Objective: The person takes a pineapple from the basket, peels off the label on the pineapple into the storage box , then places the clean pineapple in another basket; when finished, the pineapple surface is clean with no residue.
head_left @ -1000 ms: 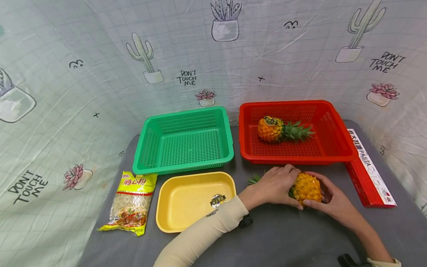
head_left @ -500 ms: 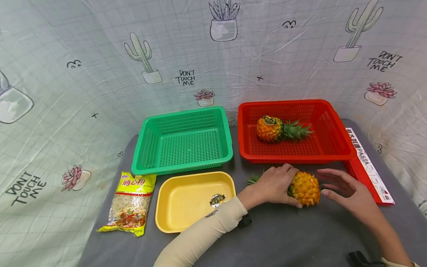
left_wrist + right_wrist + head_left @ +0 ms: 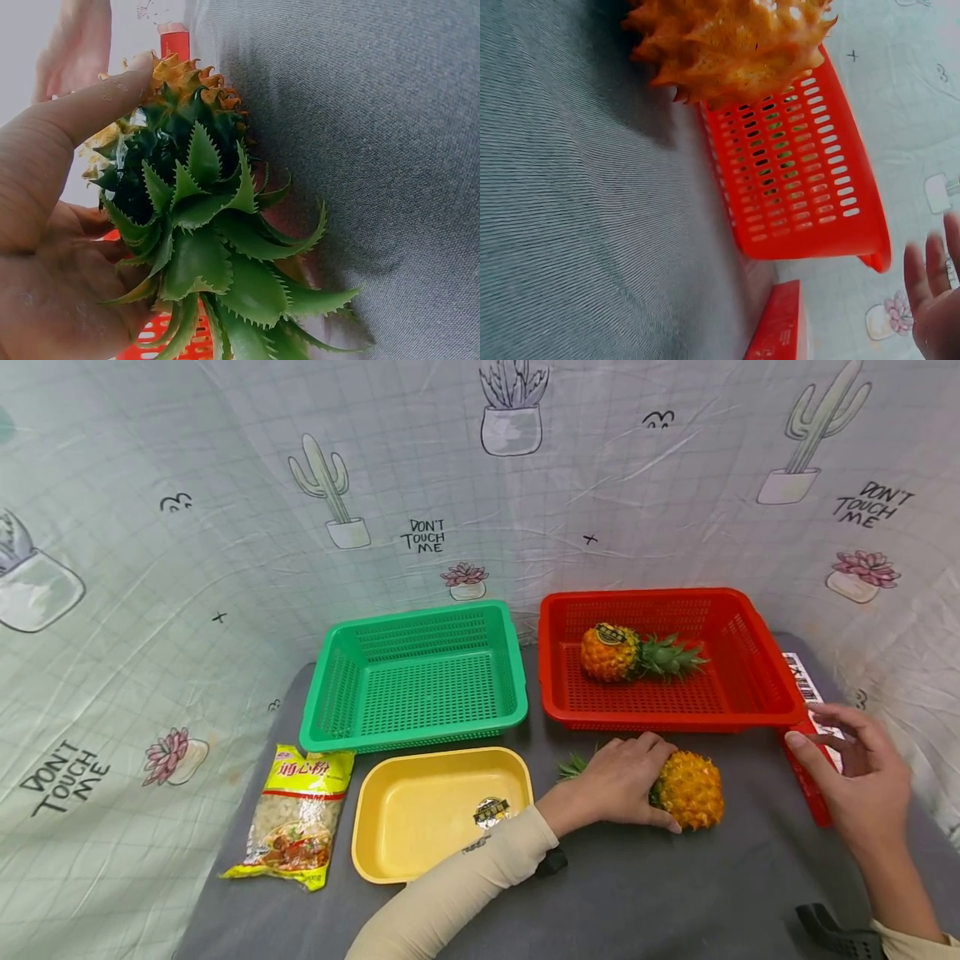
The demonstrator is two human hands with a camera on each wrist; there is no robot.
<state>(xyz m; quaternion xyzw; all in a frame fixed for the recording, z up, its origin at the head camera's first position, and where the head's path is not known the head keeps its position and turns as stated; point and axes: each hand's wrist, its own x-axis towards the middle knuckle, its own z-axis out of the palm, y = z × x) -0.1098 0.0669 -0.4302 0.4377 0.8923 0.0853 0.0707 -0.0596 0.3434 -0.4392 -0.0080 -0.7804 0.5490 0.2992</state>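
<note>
My left hand (image 3: 621,778) grips a small pineapple (image 3: 692,790) that lies on its side on the table in front of the red basket (image 3: 660,718). In the left wrist view, the thumb lies across the fruit and its green crown (image 3: 225,247) points toward the camera. My right hand (image 3: 862,768) is apart from the pineapple, above the red and white pasta box (image 3: 804,777), with fingers spread and nothing in them; contact with the box cannot be told. Part of the box is hidden behind that hand. A second pineapple (image 3: 611,653) lies inside the red basket.
Left of the red basket stands a green basket (image 3: 414,739). In front of it are a yellow tray (image 3: 420,810) with a silver and black label inside and a bag of macaroni (image 3: 292,814). A printed cloth (image 3: 600,485) hangs behind the table.
My right hand has let go of the pineapple and moved right, over the pasta box. My left hand stays on the pineapple, which has hardly moved.
</note>
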